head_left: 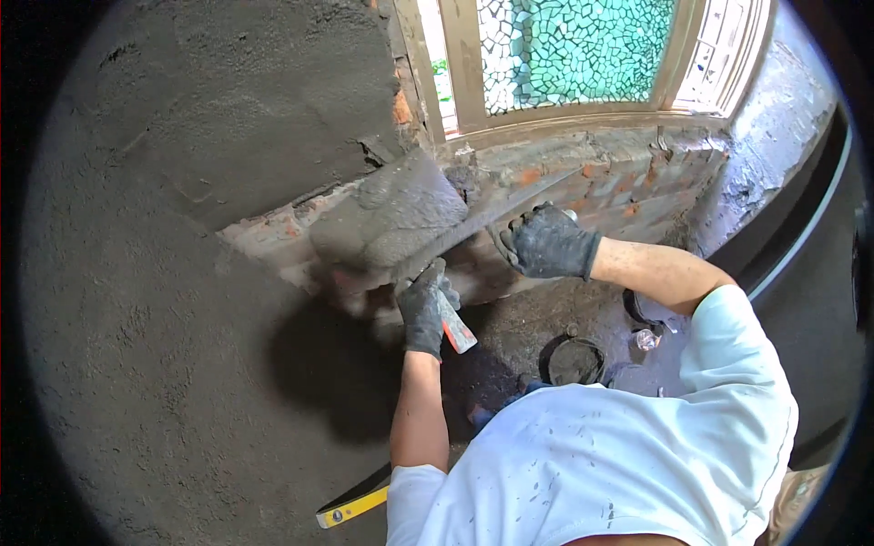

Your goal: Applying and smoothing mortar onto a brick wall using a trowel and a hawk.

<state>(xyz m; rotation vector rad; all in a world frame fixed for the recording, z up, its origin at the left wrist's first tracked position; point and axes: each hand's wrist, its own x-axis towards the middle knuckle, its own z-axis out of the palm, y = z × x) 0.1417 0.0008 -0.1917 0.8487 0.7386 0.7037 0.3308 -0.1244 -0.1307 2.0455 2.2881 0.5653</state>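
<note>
Long bar: the grey straight bar (514,202) lies slantwise, one end towards 2 o'clock, the other towards 8 o'clock at the left hand (421,309). This slant perhaps lets it cross both the mortar and the brick side.
Left grip: the gloved fingers are bent tightly around a grey-and-red tool (458,332), whose end comes out towards 5 o'clock. The bar's lower end meets the fingertips; whether they also clasp it, I cannot tell. Holding the tool low in the palm probably leaves the fingertips free.
Right grip: the right hand (549,241), at 2 o'clock from the left, is curled closed, it seems around a pale handle (572,216), mostly covered by the glove. It is just beside the bar; contact I cannot confirm.
Mortar: the wet grey mortar (396,214) sits at 11 o'clock from the left hand, spread over the bricks; its rough face seems to keep it in place.
Window: the patterned glass (592,59) is at 1 o'clock, above the exposed brickwork (628,196).
Floor: a round container (552,350) stands at 4 o'clock, near the body, presumably for easy reach. A yellow spirit level (364,505) shows at 7 o'clock, partly behind the sleeve.
</note>
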